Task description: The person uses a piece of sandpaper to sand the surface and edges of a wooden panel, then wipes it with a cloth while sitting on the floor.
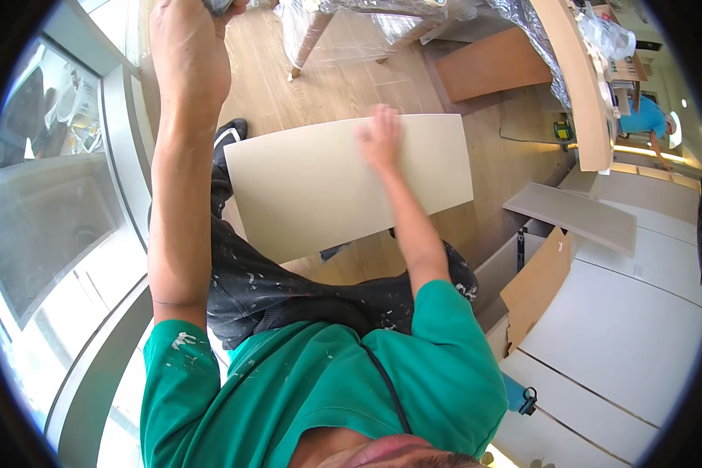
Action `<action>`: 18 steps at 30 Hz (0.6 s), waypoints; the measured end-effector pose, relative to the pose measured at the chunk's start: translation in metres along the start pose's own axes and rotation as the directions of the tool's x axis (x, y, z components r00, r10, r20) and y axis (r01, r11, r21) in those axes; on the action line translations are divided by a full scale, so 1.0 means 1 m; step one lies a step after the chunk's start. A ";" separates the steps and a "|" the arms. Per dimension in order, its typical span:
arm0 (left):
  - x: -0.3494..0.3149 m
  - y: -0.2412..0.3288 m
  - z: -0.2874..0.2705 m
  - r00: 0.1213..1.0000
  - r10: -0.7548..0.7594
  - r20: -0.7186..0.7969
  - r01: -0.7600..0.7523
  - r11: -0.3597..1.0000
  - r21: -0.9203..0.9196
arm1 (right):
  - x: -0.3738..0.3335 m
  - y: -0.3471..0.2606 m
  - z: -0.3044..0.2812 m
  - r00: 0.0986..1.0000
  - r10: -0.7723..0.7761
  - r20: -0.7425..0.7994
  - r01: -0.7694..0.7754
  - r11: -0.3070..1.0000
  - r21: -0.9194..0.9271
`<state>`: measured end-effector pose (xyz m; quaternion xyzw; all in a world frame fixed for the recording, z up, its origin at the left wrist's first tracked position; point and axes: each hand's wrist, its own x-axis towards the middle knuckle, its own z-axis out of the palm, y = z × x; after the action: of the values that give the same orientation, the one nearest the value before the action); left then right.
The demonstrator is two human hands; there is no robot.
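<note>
A pale cream rectangular panel (312, 187) lies across in front of me, above my paint-spotted dark trousers. My right hand (381, 139) is at its far edge, fingers stretched out and slightly smeared by motion; whether it presses on the surface I cannot tell. Raised at the top left, my left hand (189, 51) is closed around a dark grey object (217, 6), mostly cut off by the picture's upper edge. A dark shoe (232, 131) shows beside the panel's left end.
Windows (62, 195) line the left side. A plastic-wrapped chair (312, 39) stands ahead on the wooden floor. Right of it are a brown board (491, 66), a grey panel (577, 214), torn cardboard (540, 288) and white panels (624, 312). A person in blue (643, 117) bends farther off.
</note>
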<state>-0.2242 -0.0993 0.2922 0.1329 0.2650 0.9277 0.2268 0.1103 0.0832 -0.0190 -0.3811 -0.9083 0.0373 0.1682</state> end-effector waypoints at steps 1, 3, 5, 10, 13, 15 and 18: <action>-0.015 0.004 0.022 0.999 0.041 -0.020 -0.036 0.979 0.201 | -0.001 0.052 -0.015 0.975 0.209 0.075 -0.202 0.975 -0.097; -0.034 0.008 0.056 0.998 0.041 0.041 -0.054 0.903 0.425 | 0.002 0.163 -0.055 0.638 0.721 0.269 -0.636 0.691 -0.344; -0.023 -0.001 0.031 0.973 -0.125 0.194 0.022 0.887 0.462 | 0.026 0.187 -0.094 0.539 0.698 0.472 -0.823 0.555 0.118; -0.057 -0.048 0.032 0.865 -0.252 0.433 -0.203 0.615 0.762 | 0.061 0.011 -0.253 0.856 0.035 0.516 -0.509 -0.120 0.853; -0.085 -0.093 0.027 0.742 -0.377 0.554 -0.299 0.553 0.777 | 0.050 -0.036 -0.280 0.882 -0.239 0.407 -0.436 -0.085 0.896; -0.107 -0.115 0.024 0.654 -0.493 0.574 -0.297 0.531 0.794 | 0.042 -0.065 -0.291 0.859 -0.279 0.429 -0.446 0.004 0.895; -0.139 -0.145 0.021 0.576 -0.588 0.568 -0.297 0.496 0.816 | 0.009 -0.047 -0.272 0.799 0.031 0.600 -0.583 0.280 0.762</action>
<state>-0.0460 -0.0490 0.2123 0.6009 0.5634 0.4729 0.3128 0.1638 0.0398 0.2487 -0.3695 -0.6351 0.6687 0.1140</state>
